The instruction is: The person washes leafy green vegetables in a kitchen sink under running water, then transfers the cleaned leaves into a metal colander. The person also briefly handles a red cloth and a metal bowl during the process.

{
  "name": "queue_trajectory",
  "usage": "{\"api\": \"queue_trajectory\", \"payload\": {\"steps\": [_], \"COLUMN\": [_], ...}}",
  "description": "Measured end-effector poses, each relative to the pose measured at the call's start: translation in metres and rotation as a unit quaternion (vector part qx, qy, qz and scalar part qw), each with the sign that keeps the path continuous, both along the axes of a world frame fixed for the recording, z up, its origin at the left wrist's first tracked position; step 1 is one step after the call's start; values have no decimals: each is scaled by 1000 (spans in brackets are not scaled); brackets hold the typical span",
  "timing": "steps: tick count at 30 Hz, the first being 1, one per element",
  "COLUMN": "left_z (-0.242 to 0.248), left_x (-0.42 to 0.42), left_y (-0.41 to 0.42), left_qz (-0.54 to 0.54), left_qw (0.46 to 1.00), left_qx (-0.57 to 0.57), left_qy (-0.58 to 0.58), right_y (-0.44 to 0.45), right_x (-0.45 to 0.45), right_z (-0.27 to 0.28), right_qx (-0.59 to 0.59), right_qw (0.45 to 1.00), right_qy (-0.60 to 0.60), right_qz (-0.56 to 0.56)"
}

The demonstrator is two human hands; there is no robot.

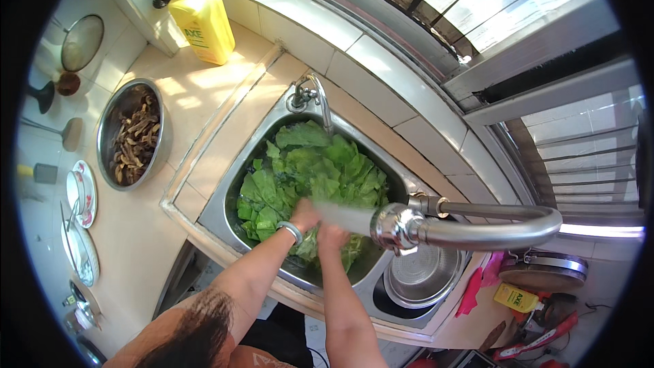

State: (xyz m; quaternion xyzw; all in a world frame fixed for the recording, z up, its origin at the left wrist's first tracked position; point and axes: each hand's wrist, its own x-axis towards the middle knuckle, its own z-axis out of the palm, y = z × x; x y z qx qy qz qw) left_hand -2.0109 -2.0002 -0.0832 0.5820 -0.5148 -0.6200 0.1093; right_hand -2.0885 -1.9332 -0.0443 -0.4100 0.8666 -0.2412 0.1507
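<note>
A large heap of leafy greens (306, 163) fills the steel sink basin (229, 204), with water among the leaves. My left hand (305, 214), a pale bangle at its wrist, is closed on greens near the basin's middle. Beside it, my right hand (332, 237) grips the paler lower part of the leaves. Both sets of fingers are partly hidden by leaves and spray. From the thick steel faucet (398, 227) on the right, a broad stream of water runs towards my hands. A smaller chrome tap (306, 97) curves over the basin's far corner.
To the left stands a steel bowl (162, 151) of brown dried pieces. Behind it is a yellow AXE bottle (204, 25) with a pump. A perforated metal basin (424, 271) sits in the smaller right sink. Bowls and plates (82, 245) line the left counter; a round board (544, 271) stands right.
</note>
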Motion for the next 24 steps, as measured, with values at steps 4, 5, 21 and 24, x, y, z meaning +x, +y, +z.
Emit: {"api": "queue_trajectory", "payload": {"steps": [4,5,21,24], "left_z": [11,13,200,215], "left_x": [-6,-6,-2,6], "left_y": [5,6,17,29], "left_qz": [79,88,203,147], "left_qw": [997,996,917,980], "left_qx": [0,-29,248,85], "left_qy": [7,13,238,101], "right_y": [2,1,2,-6], "right_x": [-2,-2,-31,-24], "right_z": [-14,-13,168,197], "right_qx": [43,69,44,99], "right_qw": [997,992,766,831], "right_qy": [-11,-43,-640,-547], "right_qz": [-59,-96,-42,-11]}}
